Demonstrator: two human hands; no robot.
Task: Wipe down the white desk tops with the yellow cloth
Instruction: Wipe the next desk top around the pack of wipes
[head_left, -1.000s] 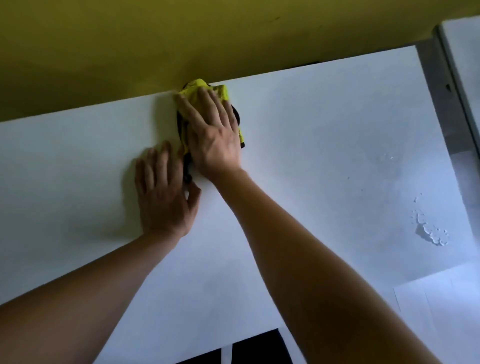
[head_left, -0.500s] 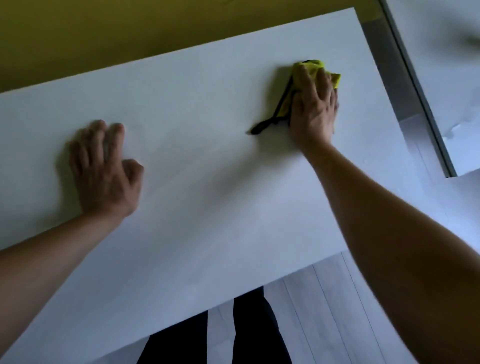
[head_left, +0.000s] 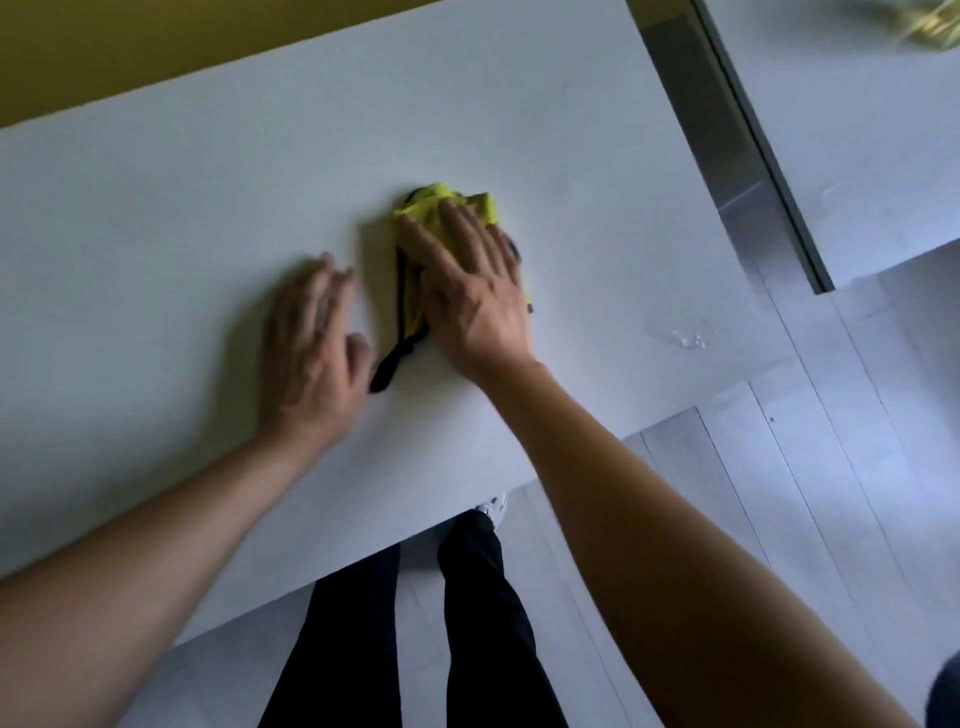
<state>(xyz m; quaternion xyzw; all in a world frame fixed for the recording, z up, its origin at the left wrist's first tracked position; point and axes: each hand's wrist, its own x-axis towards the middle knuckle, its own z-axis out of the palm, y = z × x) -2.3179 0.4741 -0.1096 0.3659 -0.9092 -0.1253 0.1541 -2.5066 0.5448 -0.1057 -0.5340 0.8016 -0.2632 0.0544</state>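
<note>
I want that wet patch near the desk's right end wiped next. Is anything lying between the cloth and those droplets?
Nothing visible does. The right hand presses the yellow cloth flat on the desk, and only bare white surface lies between it and the droplets.

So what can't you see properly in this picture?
- Most of the cloth, head view: the right hand lies flat on it.
- Left hand, head view: blurred, so whether it touches the desk is unclear.
- Yellowish thing at the top right: blurred and cut off by the edge.
- Wet spot on the desk: too small to identify.
</note>
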